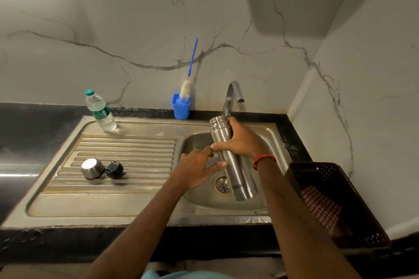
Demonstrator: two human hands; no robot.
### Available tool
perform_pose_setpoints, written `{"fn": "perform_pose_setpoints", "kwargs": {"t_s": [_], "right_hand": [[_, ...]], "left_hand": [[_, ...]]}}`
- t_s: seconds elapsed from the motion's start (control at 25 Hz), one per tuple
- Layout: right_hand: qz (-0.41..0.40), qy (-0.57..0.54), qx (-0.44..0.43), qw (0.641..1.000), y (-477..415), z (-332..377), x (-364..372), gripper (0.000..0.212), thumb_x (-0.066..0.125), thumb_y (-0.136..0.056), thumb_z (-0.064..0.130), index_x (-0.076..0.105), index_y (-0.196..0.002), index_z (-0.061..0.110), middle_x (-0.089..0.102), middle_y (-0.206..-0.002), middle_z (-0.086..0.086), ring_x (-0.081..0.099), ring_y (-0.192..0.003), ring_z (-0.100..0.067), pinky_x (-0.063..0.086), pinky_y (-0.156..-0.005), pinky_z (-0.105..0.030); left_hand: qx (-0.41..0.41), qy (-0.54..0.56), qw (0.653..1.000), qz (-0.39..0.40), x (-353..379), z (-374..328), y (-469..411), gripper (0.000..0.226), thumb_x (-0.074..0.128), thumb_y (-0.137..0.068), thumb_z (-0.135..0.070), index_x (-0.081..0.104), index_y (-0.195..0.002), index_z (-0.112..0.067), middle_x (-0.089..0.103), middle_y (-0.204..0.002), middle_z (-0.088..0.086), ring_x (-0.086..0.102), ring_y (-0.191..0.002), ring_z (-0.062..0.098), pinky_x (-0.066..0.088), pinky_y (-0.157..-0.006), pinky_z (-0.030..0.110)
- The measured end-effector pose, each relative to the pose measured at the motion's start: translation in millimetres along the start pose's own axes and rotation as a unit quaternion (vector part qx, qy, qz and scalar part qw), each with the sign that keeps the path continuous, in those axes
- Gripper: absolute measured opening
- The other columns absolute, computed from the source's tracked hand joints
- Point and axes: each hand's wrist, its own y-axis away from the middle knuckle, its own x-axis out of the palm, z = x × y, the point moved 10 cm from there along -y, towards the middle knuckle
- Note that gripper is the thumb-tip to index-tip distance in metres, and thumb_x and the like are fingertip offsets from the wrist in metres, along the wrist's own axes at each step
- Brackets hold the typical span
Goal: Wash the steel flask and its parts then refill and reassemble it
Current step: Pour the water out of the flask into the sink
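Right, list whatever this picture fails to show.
Head view:
- Inside of the steel flask: its mouth points away, toward the tap.
- Flask middle: covered by the right hand's grip.
- Water bottle label: too small to read.
- Basket contents: partly behind the right forearm.

right wrist: red thread band (pixel 264 161) | forearms (pixel 140 222): bare | garment (pixel 181 275): light blue
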Motion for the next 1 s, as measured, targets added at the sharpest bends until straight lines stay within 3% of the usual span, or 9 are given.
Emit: {"fn": "perform_pose_setpoints", "kwargs": {"t_s": [0.12,0.2,0.36,0.44,0.64,0.8,0.88,1.0], "right_hand": [[-0.029,-0.064,-0.005,0.998,-4,6,-8,0.099,0.085,-0.063,0.059,0.035,-0.143,0.029,0.061,-0.133,0.000,0.061,-0.112,-0.020,0.051,-0.094,-0.041],[-0.047,-0.042,-0.017,0.998,-9,14,-13,0.102,0.084,-0.061,0.064,0.033,-0.143,0.029,0.061,-0.133,0.001,0.061,-0.113,-0.021,0.052,-0.094,-0.041],[-0.080,-0.021,-0.037,0.996,-19,31,-22,0.101,0.081,-0.057,0.071,0.035,-0.138,0.033,0.065,-0.125,0.005,0.064,-0.107,-0.017,0.054,-0.091,-0.041],[-0.073,-0.050,-0.048,0.995,-27,38,-23,0.098,0.081,-0.054,0.073,0.038,-0.133,0.035,0.066,-0.120,0.007,0.066,-0.102,-0.015,0.056,-0.090,-0.042],[-0.007,-0.081,-0.126,0.989,-35,71,-17,0.086,0.089,-0.059,0.056,0.045,-0.129,0.033,0.067,-0.113,0.010,0.065,-0.098,-0.010,0.056,-0.089,-0.035],[0.088,-0.103,-0.133,0.982,-46,90,-10,0.081,0.088,-0.070,0.043,0.043,-0.136,0.033,0.064,-0.121,0.008,0.060,-0.101,-0.008,0.049,-0.090,-0.030],[0.124,-0.062,-0.126,0.982,-53,95,-12,0.082,0.085,-0.075,0.041,0.040,-0.142,0.030,0.062,-0.125,0.005,0.058,-0.103,-0.012,0.047,-0.091,-0.031],[0.128,0.005,-0.112,0.985,-65,100,-22,0.075,0.083,-0.078,0.033,0.045,-0.142,0.022,0.057,-0.102,0.010,0.057,-0.094,-0.012,0.044,-0.084,-0.030]], "left_hand": [[-0.014,0.028,0.999,-0.023,-11,4,-9,0.091,0.040,-0.076,-0.091,0.038,-0.145,-0.033,0.062,-0.139,-0.005,0.060,-0.124,0.015,0.048,-0.105,0.051],[-0.015,0.070,0.997,-0.038,-19,7,-16,0.088,0.055,-0.075,-0.085,0.041,-0.143,-0.031,0.062,-0.135,-0.006,0.061,-0.120,0.012,0.052,-0.102,0.045],[0.000,0.189,0.980,-0.059,-37,5,-31,0.072,0.083,-0.074,-0.057,0.051,-0.133,-0.030,0.063,-0.124,-0.016,0.060,-0.110,0.001,0.053,-0.097,0.032],[-0.005,0.231,0.968,-0.098,-50,10,-38,0.063,0.087,-0.073,-0.047,0.057,-0.125,-0.028,0.068,-0.115,-0.014,0.064,-0.105,0.001,0.055,-0.092,0.028],[0.003,0.291,0.942,-0.166,-72,24,-43,0.058,0.092,-0.070,-0.031,0.064,-0.119,-0.019,0.074,-0.104,-0.009,0.071,-0.095,0.004,0.056,-0.081,0.018],[0.003,0.299,0.932,-0.204,-85,41,-41,0.055,0.093,-0.068,-0.022,0.065,-0.115,-0.019,0.074,-0.101,-0.010,0.071,-0.093,0.004,0.055,-0.079,0.014],[-0.009,0.288,0.932,-0.218,-94,51,-43,0.057,0.094,-0.065,-0.021,0.063,-0.113,-0.024,0.072,-0.101,-0.012,0.069,-0.092,-0.001,0.053,-0.077,0.011],[-0.031,0.281,0.931,-0.231,-107,68,-48,0.065,0.096,-0.061,-0.022,0.062,-0.117,-0.022,0.069,-0.104,-0.011,0.065,-0.092,0.000,0.049,-0.079,0.015]]}}
